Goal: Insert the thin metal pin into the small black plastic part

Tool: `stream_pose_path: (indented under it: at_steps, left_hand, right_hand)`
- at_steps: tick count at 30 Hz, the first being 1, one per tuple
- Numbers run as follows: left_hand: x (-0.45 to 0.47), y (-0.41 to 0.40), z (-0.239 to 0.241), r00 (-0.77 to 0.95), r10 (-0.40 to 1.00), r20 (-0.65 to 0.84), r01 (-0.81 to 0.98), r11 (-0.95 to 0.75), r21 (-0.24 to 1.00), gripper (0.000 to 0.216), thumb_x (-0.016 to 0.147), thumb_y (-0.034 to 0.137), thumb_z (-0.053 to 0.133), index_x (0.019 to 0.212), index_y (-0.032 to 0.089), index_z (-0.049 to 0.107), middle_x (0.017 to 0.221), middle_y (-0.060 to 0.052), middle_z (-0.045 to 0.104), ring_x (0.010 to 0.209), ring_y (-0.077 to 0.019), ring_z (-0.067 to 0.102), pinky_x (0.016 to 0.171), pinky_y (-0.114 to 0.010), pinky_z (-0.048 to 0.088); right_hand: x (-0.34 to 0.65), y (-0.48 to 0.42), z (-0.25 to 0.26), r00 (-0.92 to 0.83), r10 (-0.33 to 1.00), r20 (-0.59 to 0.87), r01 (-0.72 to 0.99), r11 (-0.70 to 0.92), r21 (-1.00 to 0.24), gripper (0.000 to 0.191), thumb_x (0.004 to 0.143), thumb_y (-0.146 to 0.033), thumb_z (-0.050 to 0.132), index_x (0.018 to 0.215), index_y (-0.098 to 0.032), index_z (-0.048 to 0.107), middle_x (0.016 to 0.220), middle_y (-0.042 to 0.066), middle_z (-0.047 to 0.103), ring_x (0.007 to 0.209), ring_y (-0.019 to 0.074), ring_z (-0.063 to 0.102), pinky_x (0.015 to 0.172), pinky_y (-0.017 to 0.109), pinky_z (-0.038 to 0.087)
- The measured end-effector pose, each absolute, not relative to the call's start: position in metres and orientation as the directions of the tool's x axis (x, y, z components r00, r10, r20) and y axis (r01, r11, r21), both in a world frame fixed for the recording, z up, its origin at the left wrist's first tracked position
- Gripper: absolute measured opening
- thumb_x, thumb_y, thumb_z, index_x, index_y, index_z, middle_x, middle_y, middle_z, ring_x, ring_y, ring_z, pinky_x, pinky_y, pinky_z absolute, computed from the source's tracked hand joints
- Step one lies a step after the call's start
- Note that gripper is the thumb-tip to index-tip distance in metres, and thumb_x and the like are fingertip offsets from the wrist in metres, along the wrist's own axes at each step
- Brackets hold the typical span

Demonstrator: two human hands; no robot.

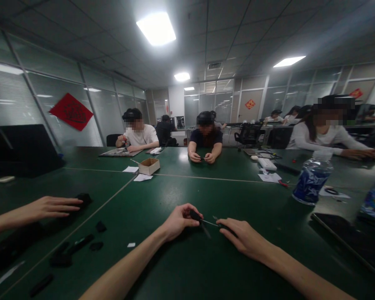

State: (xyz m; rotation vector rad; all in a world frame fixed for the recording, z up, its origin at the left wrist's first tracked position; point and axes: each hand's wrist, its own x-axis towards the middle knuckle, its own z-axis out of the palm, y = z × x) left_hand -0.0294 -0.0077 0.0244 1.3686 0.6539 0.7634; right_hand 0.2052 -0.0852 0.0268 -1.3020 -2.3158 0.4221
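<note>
Head view: gripping a black-handled, thin-shafted metal tool [196,215] with the left hand's [181,220] fingers, well short of the green table's [162,193] far edge; right hand's [241,233] fingers beside the tool's tip, cannot tell whether grasping anything.

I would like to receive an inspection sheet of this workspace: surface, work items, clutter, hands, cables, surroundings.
Surface: green tabletop, glossy, crossed by pale seams.
Work items: black-handled tool, its thin shaft pointing toward the right hand.
Clutter: loose black parts and white scrap at left; bottle and dark flat device at right.
Hands: left hand grips the handle; right hand near the shaft's tip, its hold unclear.
Cables: dark cable near the white power strip, far side.
Surroundings: co-workers seated opposite; another person's hand at left.
</note>
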Motion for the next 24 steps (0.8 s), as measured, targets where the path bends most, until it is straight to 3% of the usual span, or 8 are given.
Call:
stream_pose_path:
  at_steps: [5, 18, 24]
  left_hand:
    - [-0.0291, -0.0091, 0.0239, 0.618, 0.785, 0.045, -0.055, -0.014, 0.998, 0.033, 0.060, 0.012, 0.075, 0.088, 0.013, 0.058, 0.093, -0.008, 0.069, 0.084, -0.0177, 0.063, 0.079, -0.032, 0.046]
    - [-0.0232, -0.0120, 0.0256, 0.633, 0.773, 0.039, -0.030, -0.026, 0.999, 0.031, 0.068, 0.024, 0.071, 0.092, 0.014, 0.055, 0.093, -0.007, 0.064, 0.084, -0.0187, 0.061, 0.079, -0.036, 0.047]
    - [-0.0225, -0.0119, 0.0252, 0.640, 0.767, 0.040, -0.033, -0.024, 0.999, 0.029, 0.068, 0.022, 0.071, 0.091, 0.014, 0.055, 0.092, -0.007, 0.065, 0.087, -0.0186, 0.061, 0.082, -0.036, 0.046]
  right_hand:
    - [0.2088, -0.0852, 0.0254, -0.479, 0.847, 0.231, 0.691, 0.526, -0.496, 0.042, 0.088, -0.039, 0.051, 0.124, -0.017, 0.051, 0.119, 0.010, 0.060, 0.103, 0.0221, 0.059, 0.089, 0.036, 0.048]
    - [0.2048, -0.0854, 0.0209, -0.475, 0.808, 0.350, 0.752, 0.579, -0.315, 0.033, 0.093, -0.031, 0.039, 0.118, -0.016, 0.054, 0.104, 0.009, 0.067, 0.088, 0.0207, 0.065, 0.074, 0.033, 0.052]
    - [0.2048, -0.0820, 0.0173, -0.386, 0.836, 0.389, 0.758, 0.528, -0.383, 0.034, 0.095, -0.036, 0.034, 0.115, -0.017, 0.054, 0.093, 0.008, 0.067, 0.076, 0.0192, 0.064, 0.065, 0.030, 0.051]
